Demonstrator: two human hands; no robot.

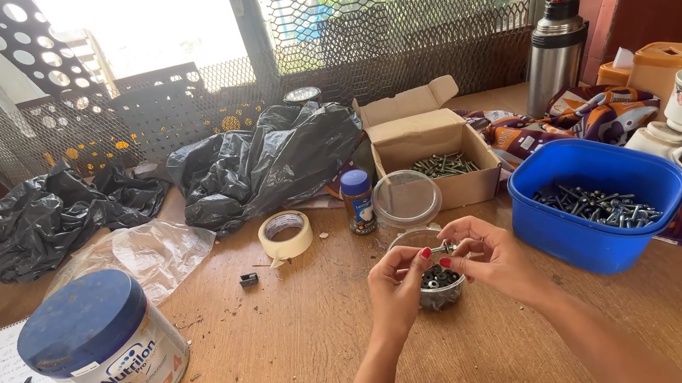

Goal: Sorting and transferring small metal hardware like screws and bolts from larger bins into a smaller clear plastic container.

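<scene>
- Two hands meeting over a small clear tub [441, 286] on the wooden table [309, 340]: left hand [398, 286] and right hand [488, 257], fingertips pinched together on a small metal fastener [443, 249], seemingly a bolt with a nut, held just above the tub.
- Both grips closed on that one piece; exact split between bolt and nut too small to tell.
- Clear tub partly filled with dark nuts or washers, sitting directly under the hands.
- Blue plastic bin [599, 202] to the right, near the right hand, holding a loose layer of screws, far from full.
- Open cardboard box [435, 155] behind the hands, more screws heaped in its bottom.
- Clear round lid [406, 197] and small blue-capped jar [358, 201] just beyond the tub; roll of tape [286, 235] further left.
- Judging by the piles: some fasteners already gathered in the blue bin, plenty of loose stock left in box and tub, so work looks well short of done.
</scene>
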